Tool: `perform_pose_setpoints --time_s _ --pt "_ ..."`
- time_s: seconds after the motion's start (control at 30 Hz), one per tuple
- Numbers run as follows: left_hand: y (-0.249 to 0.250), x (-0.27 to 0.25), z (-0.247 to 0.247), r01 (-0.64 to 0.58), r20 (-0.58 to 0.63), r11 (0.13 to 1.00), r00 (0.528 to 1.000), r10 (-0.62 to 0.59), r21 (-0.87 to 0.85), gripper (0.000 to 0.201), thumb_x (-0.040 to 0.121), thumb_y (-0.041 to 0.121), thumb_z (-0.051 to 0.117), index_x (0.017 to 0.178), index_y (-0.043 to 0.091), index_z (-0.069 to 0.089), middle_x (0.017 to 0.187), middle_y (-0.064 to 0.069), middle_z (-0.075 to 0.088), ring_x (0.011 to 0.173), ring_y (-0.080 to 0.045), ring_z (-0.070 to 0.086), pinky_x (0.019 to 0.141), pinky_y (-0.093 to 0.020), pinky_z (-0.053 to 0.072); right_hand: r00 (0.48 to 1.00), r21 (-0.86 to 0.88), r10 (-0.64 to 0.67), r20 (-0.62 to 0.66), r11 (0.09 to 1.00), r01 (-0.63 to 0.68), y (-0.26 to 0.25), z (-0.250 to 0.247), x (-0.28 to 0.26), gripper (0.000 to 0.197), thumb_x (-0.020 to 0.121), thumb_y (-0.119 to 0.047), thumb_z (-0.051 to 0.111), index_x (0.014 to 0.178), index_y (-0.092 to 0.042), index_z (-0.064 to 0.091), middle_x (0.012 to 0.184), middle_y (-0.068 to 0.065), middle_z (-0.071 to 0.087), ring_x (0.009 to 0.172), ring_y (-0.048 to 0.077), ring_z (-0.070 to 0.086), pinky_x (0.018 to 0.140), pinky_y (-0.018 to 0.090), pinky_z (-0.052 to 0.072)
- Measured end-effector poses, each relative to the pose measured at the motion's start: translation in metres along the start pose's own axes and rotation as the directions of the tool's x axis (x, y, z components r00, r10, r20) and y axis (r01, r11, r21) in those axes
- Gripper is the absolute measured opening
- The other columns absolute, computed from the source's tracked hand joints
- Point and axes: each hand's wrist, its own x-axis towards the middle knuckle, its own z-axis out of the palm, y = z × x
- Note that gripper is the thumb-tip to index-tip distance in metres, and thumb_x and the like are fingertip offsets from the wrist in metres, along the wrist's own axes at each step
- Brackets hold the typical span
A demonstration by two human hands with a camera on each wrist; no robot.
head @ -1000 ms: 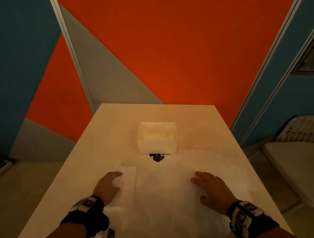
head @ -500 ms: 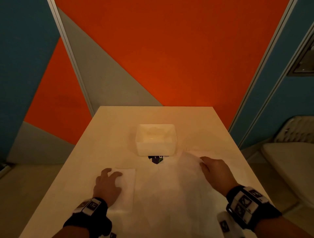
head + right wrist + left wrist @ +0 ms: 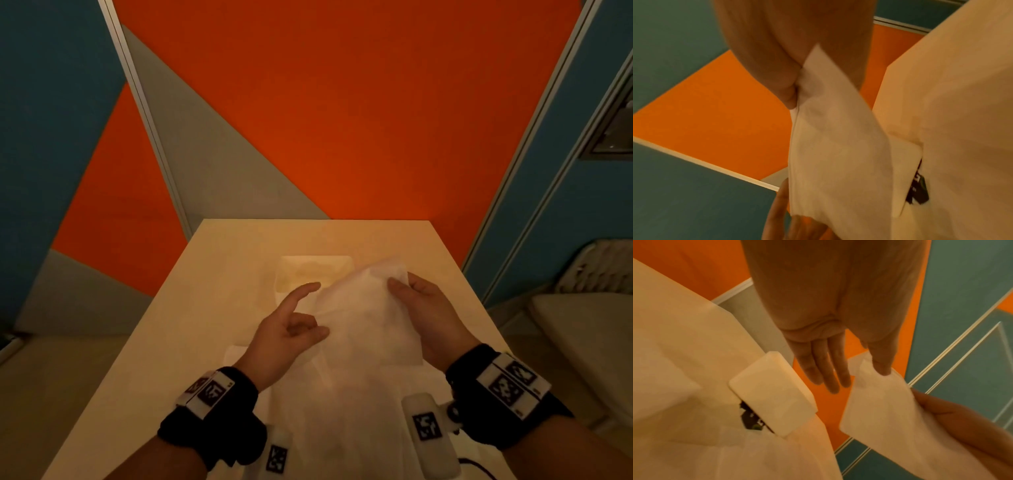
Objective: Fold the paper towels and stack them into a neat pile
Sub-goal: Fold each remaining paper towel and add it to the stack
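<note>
Above the bench [image 3: 219,274], near-centre, both hands are raised w/ one paper towel [image 3: 363,318] lifted between them. Right hand [image 3: 428,315] is palm-inward on the right, wrist angled up; its thumb and fingers [image 3: 785,91] pinch the towel's far right edge. Left hand [image 3: 284,337] sits lower left, index extended toward the far side, other fingers loosely bent; in the left wrist view the thumb [image 3: 882,363] presses on the towel's corner, while three fingers [image 3: 826,369] stay straight and clear of it. Can't tell if any finger backs the thumb behind the sheet.

Count: 2 hands, 1 towel in the air, 1 folded towel [image 3: 236,356] flat on the bench near left, more loose sheets [image 3: 335,428] spread at the near edge, no. unclear. 1 white box [image 3: 294,274] stands far-centre, partly behind the lifted towel.
</note>
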Motion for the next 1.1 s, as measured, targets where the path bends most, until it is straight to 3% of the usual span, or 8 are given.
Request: perform_pose_setpoints --time_s 0.23,0.37,0.47,0.57,0.67,0.8,0.97,1.1 --pt "0.018 0.009 0.01 -0.113 -0.165 0.993 0.979 0.117 0.029 0.021 0.081 0.003 0.07 0.081 0.024 0.073 0.061 0.01 0.065 0.059 -0.001 0.057 0.062 -0.014 0.046 0.996 0.173 0.082 -0.02 0.982 -0.077 0.005 0.002 -0.006 0.02 0.097 -0.016 0.051 0.11 -0.013 0.065 0.094 0.006 0.075 0.077 0.02 0.072 0.058 0.031 0.058" --pt "0.018 0.013 0.007 -0.226 -0.161 0.93 0.946 0.28 0.29 0.021 0.082 0.013 0.072 0.078 0.034 0.073 0.076 0.018 0.067 0.07 0.002 0.058 0.068 -0.012 0.043 0.985 -0.296 -0.109 -0.131 0.953 0.066 0.013 0.002 -0.004 0.075 0.079 -0.03 0.075 0.14 -0.033 0.033 0.137 -0.005 0.044 0.113 0.014 0.054 0.085 0.032 0.051" --pt "0.022 0.018 0.008 -0.36 -0.039 0.72 0.881 0.472 0.593 0.006 0.079 0.035 0.07 0.083 0.035 0.074 0.091 0.021 0.05 0.086 -0.004 0.047 0.075 -0.007 0.035 0.951 -0.861 -0.298 0.081 0.46 0.218 0.02 -0.003 0.0 0.099 0.064 -0.051 0.081 0.144 -0.045 0.023 0.154 -0.012 0.015 0.138 0.014 0.019 0.111 0.041 0.026" --pt "0.026 0.019 0.007 -0.355 -0.04 0.658 0.862 0.505 0.664 0.006 0.079 0.034 0.07 0.081 0.033 0.075 0.103 0.026 0.044 0.094 -0.007 0.04 0.084 -0.006 0.03 0.95 -0.955 -0.141 0.278 0.066 0.289 0.022 -0.012 0.01 0.049 0.08 -0.052 0.068 0.126 -0.043 0.054 0.151 -0.014 0.027 0.143 0.02 0.015 0.111 0.042 0.019" --pt "0.03 0.019 -0.001 -0.28 -0.164 0.846 0.907 0.388 0.455 0.019 0.079 0.013 0.074 0.077 0.031 0.074 0.097 0.019 0.062 0.089 -0.001 0.056 0.077 -0.01 0.04 0.943 -0.878 -0.218 0.253 0.357 0.318 0.022 -0.027 0.021 0.011 0.086 -0.026 0.07 0.094 -0.019 0.073 0.11 0.0 0.068 0.103 0.016 0.061 0.085 0.033 0.046" --pt "0.04 0.011 -0.005 -0.124 -0.196 0.99 0.971 0.137 0.074 0.022 0.08 -0.002 0.069 0.081 0.02 0.074 0.075 0.01 0.07 0.068 -0.002 0.063 0.067 -0.012 0.047 0.983 -0.458 -0.172 0.06 0.87 0.18 0.003 -0.035 0.022 0.007 0.087 -0.005 0.064 0.086 0.002 0.065 0.082 0.01 0.07 0.077 0.017 0.065 0.07 0.028 0.054" --pt "0.052 0.001 -0.006 -0.108 0.142 0.987 0.986 0.091 0.117 0.051 0.084 0.0 0.067 0.113 0.042 0.063 0.118 0.011 0.061 0.095 -0.006 0.061 0.081 -0.015 0.048 0.984 -0.3 -0.105 0.143 0.943 0.145 -0.016 -0.023 0.02 0.003 0.09 -0.004 0.059 0.087 -0.003 0.061 0.081 0.002 0.073 0.074 0.018 0.069 0.064 0.031 0.059" --pt "0.05 0.001 0.004 -0.04 0.283 0.995 0.959 0.013 0.09 0.04 0.085 0.008 0.068 0.114 0.037 0.067 0.125 0.014 0.062 0.103 -0.015 0.063 0.095 -0.039 0.05 0.959 -0.423 -0.026 0.283 0.894 0.149 -0.016 -0.01 0.019 0.003 0.088 -0.004 0.063 0.086 -0.002 0.063 0.077 0.003 0.071 0.068 0.016 0.067 0.057 0.029 0.055"
